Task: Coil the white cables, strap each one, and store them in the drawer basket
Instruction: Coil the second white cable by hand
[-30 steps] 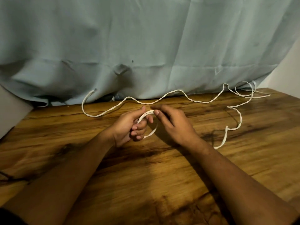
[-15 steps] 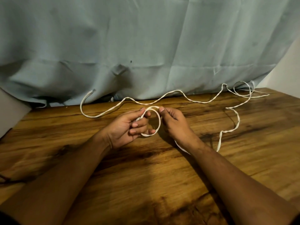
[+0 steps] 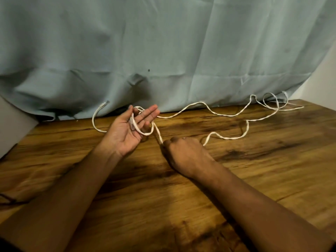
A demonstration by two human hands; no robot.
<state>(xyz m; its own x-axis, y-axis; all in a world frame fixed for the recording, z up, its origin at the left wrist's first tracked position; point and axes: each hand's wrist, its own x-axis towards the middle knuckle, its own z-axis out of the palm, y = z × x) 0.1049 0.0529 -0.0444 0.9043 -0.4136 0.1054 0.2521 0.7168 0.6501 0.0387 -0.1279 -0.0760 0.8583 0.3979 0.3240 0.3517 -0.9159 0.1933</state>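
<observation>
A long white cable (image 3: 225, 115) trails over the wooden table (image 3: 272, 170). My left hand (image 3: 127, 131) is raised palm up with straight fingers, and a small loop of the cable (image 3: 145, 133) hangs round them. From that loop a taut strand runs down to my right hand (image 3: 183, 153), which grips it in curled fingers, knuckles up, low over the table. Past my right hand the cable snakes right to loose loops (image 3: 274, 102) at the back right. One free end (image 3: 105, 103) lies at the back left by the curtain.
A pale blue curtain (image 3: 163, 51) hangs along the table's back edge. A white wall (image 3: 323, 84) stands at the right and a pale surface (image 3: 11, 124) at the left. A dark cord (image 3: 7, 200) lies at the left table edge. No drawer or basket shows.
My left hand has opened and lifted, palm up, with the loop round its fingers. My right hand has left the loop and drawn back and to the right, pulling a strand taut.
</observation>
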